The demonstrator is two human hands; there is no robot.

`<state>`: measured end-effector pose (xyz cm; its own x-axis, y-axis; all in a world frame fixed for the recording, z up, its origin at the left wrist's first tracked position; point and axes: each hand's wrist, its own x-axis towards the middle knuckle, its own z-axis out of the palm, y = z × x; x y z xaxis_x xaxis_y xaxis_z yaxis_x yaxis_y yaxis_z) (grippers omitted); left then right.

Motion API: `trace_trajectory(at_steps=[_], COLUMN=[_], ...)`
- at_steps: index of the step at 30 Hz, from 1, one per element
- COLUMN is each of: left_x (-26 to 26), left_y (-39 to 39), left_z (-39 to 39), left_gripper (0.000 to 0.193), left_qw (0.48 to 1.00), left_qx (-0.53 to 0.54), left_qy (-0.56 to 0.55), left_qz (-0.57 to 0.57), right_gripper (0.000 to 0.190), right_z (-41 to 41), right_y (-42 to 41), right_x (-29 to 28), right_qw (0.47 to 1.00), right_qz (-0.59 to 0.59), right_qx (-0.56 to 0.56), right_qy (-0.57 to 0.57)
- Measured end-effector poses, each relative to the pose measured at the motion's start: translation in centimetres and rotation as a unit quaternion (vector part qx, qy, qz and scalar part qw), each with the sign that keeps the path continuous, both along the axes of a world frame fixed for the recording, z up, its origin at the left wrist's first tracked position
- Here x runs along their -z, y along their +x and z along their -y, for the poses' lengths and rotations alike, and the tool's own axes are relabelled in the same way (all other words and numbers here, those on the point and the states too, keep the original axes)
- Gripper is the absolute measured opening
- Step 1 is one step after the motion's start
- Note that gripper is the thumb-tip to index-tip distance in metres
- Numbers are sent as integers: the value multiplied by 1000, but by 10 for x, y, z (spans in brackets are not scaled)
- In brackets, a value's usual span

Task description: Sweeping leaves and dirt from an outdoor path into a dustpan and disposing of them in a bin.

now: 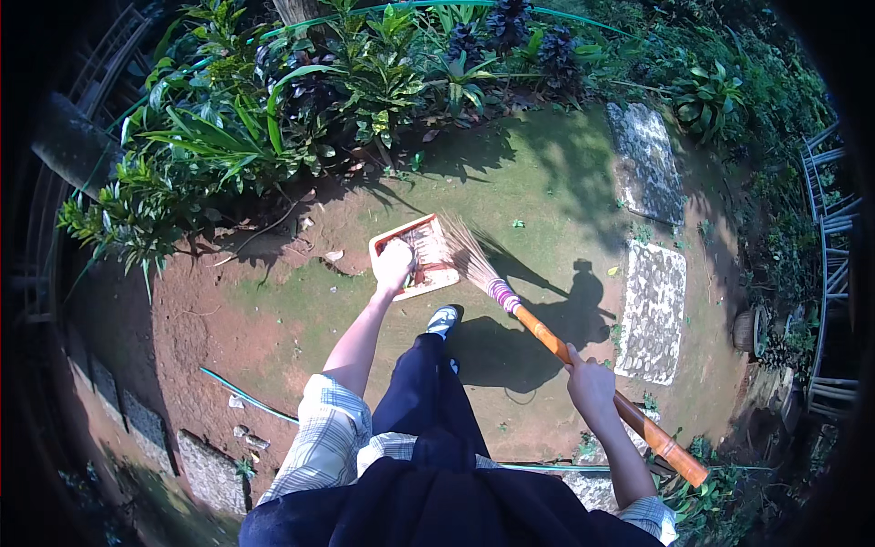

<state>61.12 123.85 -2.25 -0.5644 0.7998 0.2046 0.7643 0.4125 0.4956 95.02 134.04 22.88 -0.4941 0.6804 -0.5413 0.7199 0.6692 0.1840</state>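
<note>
My left hand [395,264] is closed around the handle part of an orange-rimmed dustpan [431,279], which has dry debris in it. The hand hides most of that handle. In my right hand [589,380] is the wooden handle of a stick broom [540,329], gripped partway along. Purple and white binding wraps the broom where the bristles begin. The bristles [466,249] fan out at the dustpan's right edge; whether they touch it I cannot tell.
Leafy plants [225,137] border the mossy ground ahead. Stone slabs [651,311] lie to the right, near a pot [750,331] and a pale fence [824,225]. A green hose [249,396] crosses the soil at lower left, by small stones [240,431]. My shoe [442,320] is below the dustpan.
</note>
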Motion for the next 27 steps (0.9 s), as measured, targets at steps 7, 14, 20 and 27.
trace_trajectory(at_steps=[7,14,20,27], left_x=[-2,25,35,40], left_y=[-10,4,6,-29], left_z=[11,-2,14,20], left_gripper=[18,27,26,24], left_qw=[995,964,897,890], left_qx=[35,-25,-111,-179], left_qy=[11,89,216,259], left_qz=[93,248,369,330], right_gripper=[34,35,38,39], right_z=[6,17,99,37], right_y=[40,32,-9,-41], right_x=[-6,98,37,-36], right_qw=[989,978,993,994], right_qz=[8,-36,-3,17], right_qx=[129,194,113,110], right_qy=[78,64,-42,-12])
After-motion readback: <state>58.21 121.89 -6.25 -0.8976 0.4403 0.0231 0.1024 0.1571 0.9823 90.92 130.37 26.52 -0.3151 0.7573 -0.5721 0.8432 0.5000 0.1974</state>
